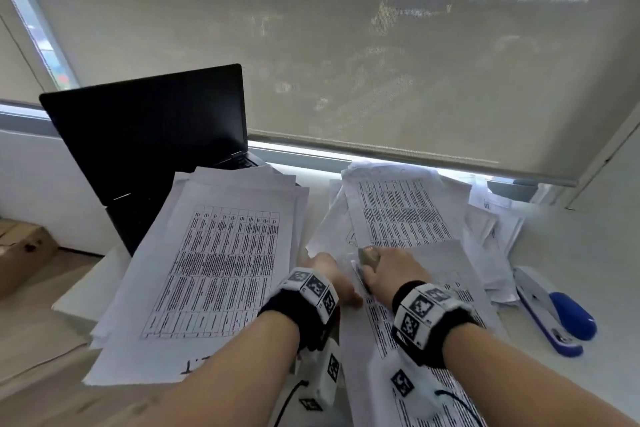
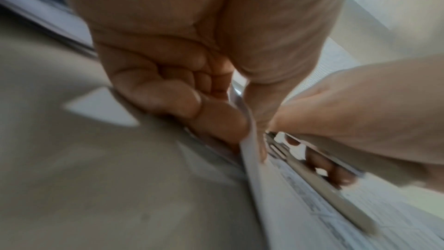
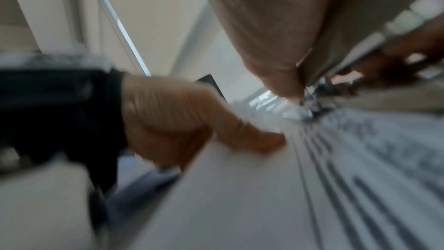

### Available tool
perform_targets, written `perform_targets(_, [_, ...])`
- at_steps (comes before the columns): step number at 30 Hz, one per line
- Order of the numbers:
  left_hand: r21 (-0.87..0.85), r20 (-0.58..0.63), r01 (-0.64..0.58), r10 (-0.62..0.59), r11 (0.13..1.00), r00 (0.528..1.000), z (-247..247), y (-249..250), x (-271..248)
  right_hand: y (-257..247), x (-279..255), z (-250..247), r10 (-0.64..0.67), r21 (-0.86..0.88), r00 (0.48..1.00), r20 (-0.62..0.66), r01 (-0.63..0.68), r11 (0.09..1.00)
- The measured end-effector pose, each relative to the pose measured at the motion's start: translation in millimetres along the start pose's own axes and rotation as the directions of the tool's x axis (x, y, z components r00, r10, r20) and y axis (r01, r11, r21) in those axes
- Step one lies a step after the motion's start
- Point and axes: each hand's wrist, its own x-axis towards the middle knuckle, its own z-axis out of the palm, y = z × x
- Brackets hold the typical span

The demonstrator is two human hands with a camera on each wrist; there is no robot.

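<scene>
While my left hand [image 1: 329,274] pinches the edge of the printed paper [image 1: 375,319] in the middle of the bench [image 1: 588,246], my right hand [image 1: 394,270], close at its 3 o'clock, curls tight round a small metal tool [image 1: 369,255] on that paper, with the blue stapler [image 1: 554,315] farther out at 3 o'clock.

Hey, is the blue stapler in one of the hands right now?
No, the blue stapler lies untouched on the table, off to the right of the right hand.

White papers [image 1: 214,270] with black tables, blue stapler [image 1: 557,314], black laptop [image 1: 149,128]
</scene>
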Motion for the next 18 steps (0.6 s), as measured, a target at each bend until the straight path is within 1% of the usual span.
perform_targets(2, [0.013, 0.011, -0.024, 0.024, 1.000, 1.000, -2, 2, -2, -8, 5, 0, 0.004, -0.005, 1.000, -0.028, -0.004, 1.000])
perform_targets(5, [-0.029, 0.004, 0.012, -0.012, 1.000, 1.000, -1, 1, -1, -13, 6, -7, -0.015, 0.000, 1.000, 0.007, 0.015, 1.000])
perform_targets(9, [-0.041, 0.010, 0.029, -0.028, 0.999, 1.000, 0, 0, 0, 5, 1, -8, -0.033, 0.082, 0.998, 0.056, 0.028, 0.996])
perform_targets(13, [-0.016, 0.004, 0.017, -0.017, 1.000, 1.000, 0, -2, 3, 19, -4, -19, -0.048, 0.019, 0.988, 0.146, 0.046, 0.999])
perform_targets(16, [-0.026, 0.009, 0.024, -0.023, 0.999, 1.000, 1, -2, -1, 17, -3, -20, -0.042, -0.030, 0.990, 0.133, 0.046, 0.998])
perform_targets(18, [-0.035, 0.013, 0.019, -0.018, 0.999, 1.000, 0, -1, -2, 13, -1, -14, -0.012, -0.018, 0.994, 0.113, 0.014, 1.000])
